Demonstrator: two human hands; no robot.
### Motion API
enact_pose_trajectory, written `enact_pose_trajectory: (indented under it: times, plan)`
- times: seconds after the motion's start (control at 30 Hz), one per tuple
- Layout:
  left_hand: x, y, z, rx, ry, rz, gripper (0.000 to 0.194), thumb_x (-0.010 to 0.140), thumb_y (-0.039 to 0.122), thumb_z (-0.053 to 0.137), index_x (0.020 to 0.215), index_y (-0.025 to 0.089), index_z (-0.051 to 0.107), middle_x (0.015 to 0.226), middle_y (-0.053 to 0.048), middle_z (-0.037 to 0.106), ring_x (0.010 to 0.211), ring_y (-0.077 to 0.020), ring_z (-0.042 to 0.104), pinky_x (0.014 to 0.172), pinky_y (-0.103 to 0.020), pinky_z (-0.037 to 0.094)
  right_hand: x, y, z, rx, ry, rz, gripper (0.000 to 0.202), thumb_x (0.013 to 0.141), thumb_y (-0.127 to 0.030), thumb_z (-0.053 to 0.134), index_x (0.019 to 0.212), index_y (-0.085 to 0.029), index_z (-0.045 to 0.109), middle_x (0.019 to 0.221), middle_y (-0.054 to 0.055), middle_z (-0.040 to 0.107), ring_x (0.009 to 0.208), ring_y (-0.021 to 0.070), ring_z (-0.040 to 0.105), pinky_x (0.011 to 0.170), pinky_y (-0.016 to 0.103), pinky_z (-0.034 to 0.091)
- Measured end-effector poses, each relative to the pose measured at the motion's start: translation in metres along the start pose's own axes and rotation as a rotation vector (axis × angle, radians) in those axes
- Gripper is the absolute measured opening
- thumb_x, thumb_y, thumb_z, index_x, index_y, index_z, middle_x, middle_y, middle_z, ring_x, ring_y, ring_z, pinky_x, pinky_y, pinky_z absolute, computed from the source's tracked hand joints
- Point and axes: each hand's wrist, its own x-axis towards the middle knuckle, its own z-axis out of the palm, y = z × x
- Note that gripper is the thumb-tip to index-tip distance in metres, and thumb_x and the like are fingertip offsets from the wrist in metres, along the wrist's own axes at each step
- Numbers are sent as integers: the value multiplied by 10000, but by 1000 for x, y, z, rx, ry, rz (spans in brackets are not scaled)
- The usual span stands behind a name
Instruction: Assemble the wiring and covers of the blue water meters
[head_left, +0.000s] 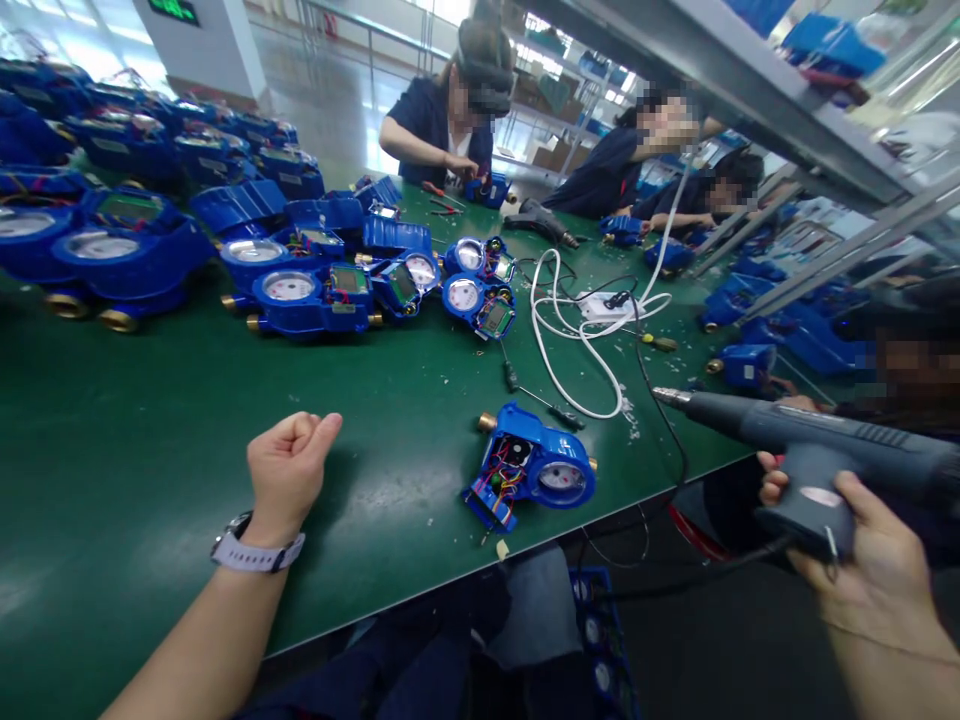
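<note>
My right hand (881, 545) grips a dark grey heat gun (810, 430) by its handle, past the table's right edge. The gun's metal nozzle points left, over the table. My left hand (289, 465), with a watch (259, 548) on its wrist, is closed in a fist above the green table; nothing shows in it. Between my hands lies a blue water meter (536, 465) with its housing open. Its coloured wires and round dial are exposed, and a brass fitting sticks out at its upper left.
Screwdrivers (510, 375) lie behind the open meter, by a white cable and power strip (607, 307). Many blue meters (292, 290) crowd the left and back. Another heat gun (540, 220) rests farther back. Co-workers (442, 130) sit across, under a metal shelf (720, 90).
</note>
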Motion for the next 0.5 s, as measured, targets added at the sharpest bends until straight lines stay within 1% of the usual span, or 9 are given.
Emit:
enact_pose_trajectory:
  times: [0.1,0.2,0.3,0.37,0.43,0.5]
  plan:
    - [-4,-4,3,118,-38,-35,563,760,225,746,496,203,249,465,86,265,429,-72,243,458,-266,235,42,16,15,132,27,68,440,968,-560,519,1116,-156,611,1056,82,632,905,214,626,778,408,541]
    - [-7,-5,4,194,-58,-59,556,757,260,739,495,204,253,458,83,274,419,-73,249,444,-251,256,81,28,30,213,81,77,414,992,-512,513,1172,-149,597,1090,84,620,912,203,626,776,393,547]
    - [-7,-3,7,231,-66,-72,534,753,258,735,484,203,278,443,80,302,406,-73,268,428,-238,275,113,38,40,251,117,88,358,1026,-444,475,1184,-148,597,1094,82,618,902,187,632,764,368,554]
    - [-7,0,10,237,-69,-71,528,748,250,737,479,202,285,437,82,305,400,-71,267,418,-231,276,132,44,46,246,104,96,340,1040,-415,450,1168,-141,604,1068,80,621,878,179,635,737,353,560]
    - [-8,4,14,229,-79,-58,528,752,235,731,480,201,280,435,85,293,396,-68,257,412,-226,270,150,50,52,223,66,89,367,1068,-383,362,1141,-130,617,1021,76,621,854,169,640,716,336,560]
    - [-11,8,18,230,-101,-44,522,771,214,711,489,204,272,440,87,281,399,-68,254,414,-224,270,165,58,59,192,25,32,408,1082,-356,294,1134,-124,626,999,75,617,845,161,640,721,334,561]
